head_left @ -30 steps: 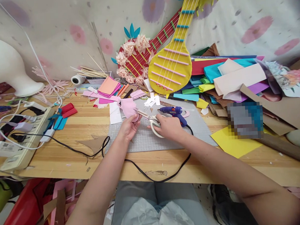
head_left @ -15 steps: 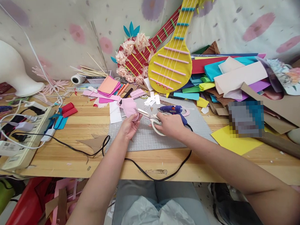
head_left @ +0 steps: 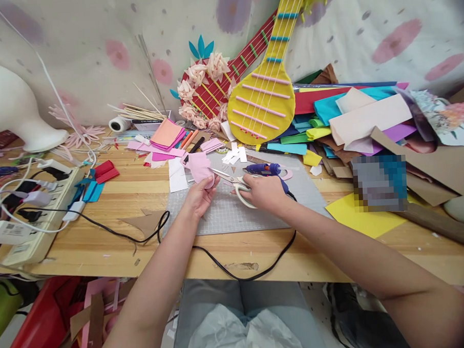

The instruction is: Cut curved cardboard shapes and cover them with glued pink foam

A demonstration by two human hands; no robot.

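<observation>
Hardly anything has moved since the earlier frame: the view has slid slightly left, and my hands sit almost as they did. My left hand (head_left: 200,198) pinches the lower edge of a pink piece (head_left: 199,167) between thumb and fingers, over the left part of the grey mat (head_left: 234,222). Just to its right, the scissors (head_left: 232,179) reach in with their tips at the pink edge, and my right hand (head_left: 266,193) is wrapped around the pale handles. I judge the step to be trimming that edge; another snip calls for a steady left pinch, with my fingertips clear of the blades.

Around me, from the left, a power strip (head_left: 38,223) lies on the surface (head_left: 143,262). Its black cord (head_left: 244,279) passes behind my left forearm and loops along the near side, where it could snag my arms. Small papers (head_left: 166,133) lie on the far side, with white strips (head_left: 234,154) right of the pink piece. A blue glue gun (head_left: 262,169) lies just beyond my right hand, crowding it. Further right are a yellow sheet (head_left: 357,217) and piled coloured material (head_left: 371,119).
</observation>
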